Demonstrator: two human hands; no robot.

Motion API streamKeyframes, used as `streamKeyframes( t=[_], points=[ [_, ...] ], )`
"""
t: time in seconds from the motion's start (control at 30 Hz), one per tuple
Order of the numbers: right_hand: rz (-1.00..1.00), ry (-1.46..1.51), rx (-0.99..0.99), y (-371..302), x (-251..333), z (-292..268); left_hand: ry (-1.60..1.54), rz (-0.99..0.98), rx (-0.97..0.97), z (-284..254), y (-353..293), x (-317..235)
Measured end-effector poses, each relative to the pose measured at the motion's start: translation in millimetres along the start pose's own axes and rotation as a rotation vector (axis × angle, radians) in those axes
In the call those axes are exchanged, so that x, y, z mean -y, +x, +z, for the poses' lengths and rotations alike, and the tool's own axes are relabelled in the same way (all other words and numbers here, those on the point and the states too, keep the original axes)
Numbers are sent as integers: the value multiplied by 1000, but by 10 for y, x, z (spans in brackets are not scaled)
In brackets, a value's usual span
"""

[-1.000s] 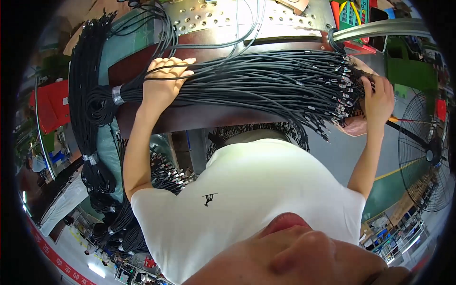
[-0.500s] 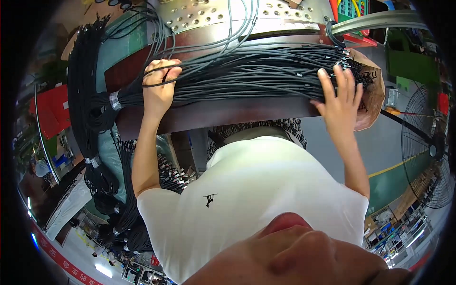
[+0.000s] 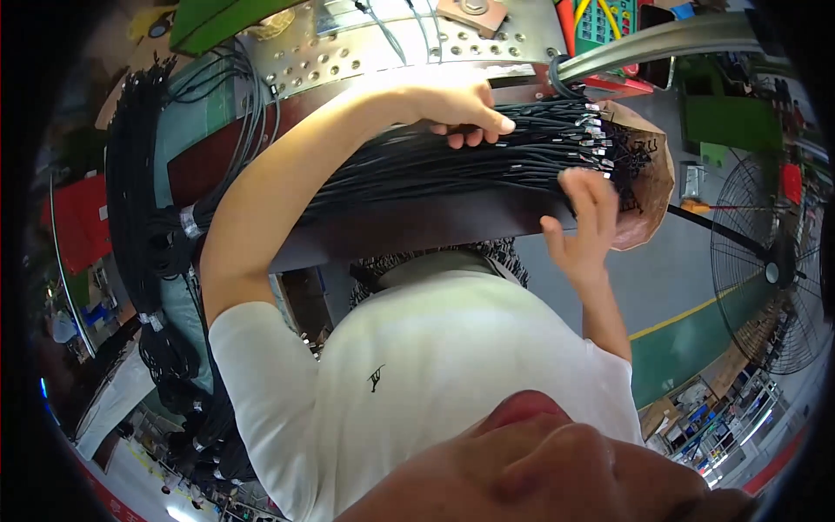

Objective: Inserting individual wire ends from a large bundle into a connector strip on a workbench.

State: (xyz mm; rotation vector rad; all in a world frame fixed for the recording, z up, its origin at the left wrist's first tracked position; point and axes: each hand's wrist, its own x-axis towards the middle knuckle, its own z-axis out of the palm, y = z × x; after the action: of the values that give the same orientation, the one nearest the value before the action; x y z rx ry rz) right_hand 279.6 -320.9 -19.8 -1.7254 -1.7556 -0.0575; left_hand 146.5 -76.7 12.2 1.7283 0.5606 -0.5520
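Note:
A thick bundle of black cables lies lengthwise along a dark red-brown trough, its silvery connector ends gathered toward the right. My left hand reaches across the upper side of the bundle with its fingers curled round some of the cables; how many it holds is hidden. Just below the connector ends is my right hand, its thumb and fingers apart and slightly blurred, with nothing in it. A strip of clear wrap binds the bundle's left end.
Brown paper surrounds the right end of the cables. Beyond the trough is a perforated metal plate, with a curved metal rail at its right. More black cables hang at the left. A fan stands at the right.
My left hand has moved right along the bundle, toward the connector ends. My right hand has come off the cable ends, nearer my body. The connectors now sit more closely together.

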Motion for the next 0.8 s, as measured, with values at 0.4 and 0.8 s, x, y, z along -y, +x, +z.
streamKeyframes(
  t=[0.4, 0.8],
  points=[
    [396, 641, 348, 4, 9, 60, -523, 307, 193, 592, -114, -705],
    [-233, 302, 360, 1413, -678, 1081, -1336, 377, -487, 1408, -346, 71]
  ],
)
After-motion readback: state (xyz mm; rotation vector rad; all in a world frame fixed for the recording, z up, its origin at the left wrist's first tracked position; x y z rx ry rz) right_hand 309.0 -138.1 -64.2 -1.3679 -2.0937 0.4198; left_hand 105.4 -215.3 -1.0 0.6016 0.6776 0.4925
